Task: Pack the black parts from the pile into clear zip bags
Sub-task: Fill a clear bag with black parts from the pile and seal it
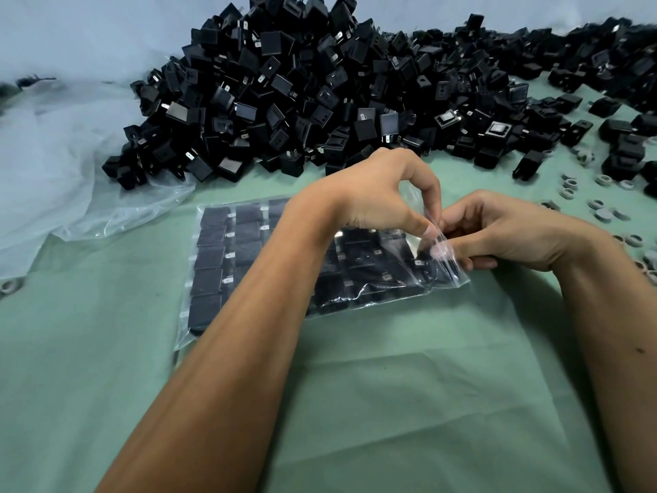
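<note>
Hands meet at the bag's three o'clock end. My left hand [377, 193] and right hand [497, 233] both pinch the clear zip bag [249, 265] of black parts [209, 279]. The pile [284, 83] sits at twelve o'clock.

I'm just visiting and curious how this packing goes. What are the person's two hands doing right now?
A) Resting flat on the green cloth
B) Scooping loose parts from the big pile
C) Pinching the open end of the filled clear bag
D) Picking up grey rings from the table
C: the left hand and right hand meet at the right end of the clear bag, pinching its plastic, with rows of black parts inside.
</note>
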Demonstrator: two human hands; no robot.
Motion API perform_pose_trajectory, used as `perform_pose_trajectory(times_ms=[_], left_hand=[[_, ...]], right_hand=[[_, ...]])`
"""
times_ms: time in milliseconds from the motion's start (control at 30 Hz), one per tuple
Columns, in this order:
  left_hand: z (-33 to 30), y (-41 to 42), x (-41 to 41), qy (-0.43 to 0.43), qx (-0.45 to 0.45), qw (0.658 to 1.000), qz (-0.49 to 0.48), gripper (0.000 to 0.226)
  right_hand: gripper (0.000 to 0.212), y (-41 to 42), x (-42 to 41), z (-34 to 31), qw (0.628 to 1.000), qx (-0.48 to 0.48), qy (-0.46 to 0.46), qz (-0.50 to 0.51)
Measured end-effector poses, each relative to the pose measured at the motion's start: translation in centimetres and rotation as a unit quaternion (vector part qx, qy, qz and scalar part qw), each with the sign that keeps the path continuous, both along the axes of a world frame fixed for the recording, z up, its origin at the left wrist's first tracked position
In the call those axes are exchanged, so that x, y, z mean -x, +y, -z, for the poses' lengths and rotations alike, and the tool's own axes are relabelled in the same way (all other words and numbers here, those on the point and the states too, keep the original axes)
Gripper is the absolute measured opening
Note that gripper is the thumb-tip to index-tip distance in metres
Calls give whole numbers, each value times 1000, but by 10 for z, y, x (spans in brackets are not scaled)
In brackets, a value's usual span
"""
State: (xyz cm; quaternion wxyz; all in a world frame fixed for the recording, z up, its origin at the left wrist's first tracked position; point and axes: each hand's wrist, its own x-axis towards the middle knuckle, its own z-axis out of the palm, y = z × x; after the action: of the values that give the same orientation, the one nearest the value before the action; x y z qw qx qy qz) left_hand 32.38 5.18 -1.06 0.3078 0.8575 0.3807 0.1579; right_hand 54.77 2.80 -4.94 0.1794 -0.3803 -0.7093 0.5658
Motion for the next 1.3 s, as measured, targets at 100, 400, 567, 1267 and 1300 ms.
perform_pose_trajectory(times_ms=[100, 400, 567, 1267, 1300], left_hand=[[0, 0, -1, 7, -2, 1000, -2, 12], [3, 1, -4, 6, -13, 1000, -7, 12], [10, 5, -2, -46, -40, 993, -98, 16], [30, 37, 45, 98, -160, 936, -298, 33], [30, 39, 46, 100, -158, 935, -301, 35]], right_hand=[[27, -1, 4, 1, 1000, -8, 1, -5], [26, 1, 9, 3, 999, -33, -9, 10], [39, 3, 3, 2, 998, -47, -28, 14], [8, 82, 83, -32, 882, -283, -246, 286], [16, 87, 88, -34, 880, -276, -276, 269]])
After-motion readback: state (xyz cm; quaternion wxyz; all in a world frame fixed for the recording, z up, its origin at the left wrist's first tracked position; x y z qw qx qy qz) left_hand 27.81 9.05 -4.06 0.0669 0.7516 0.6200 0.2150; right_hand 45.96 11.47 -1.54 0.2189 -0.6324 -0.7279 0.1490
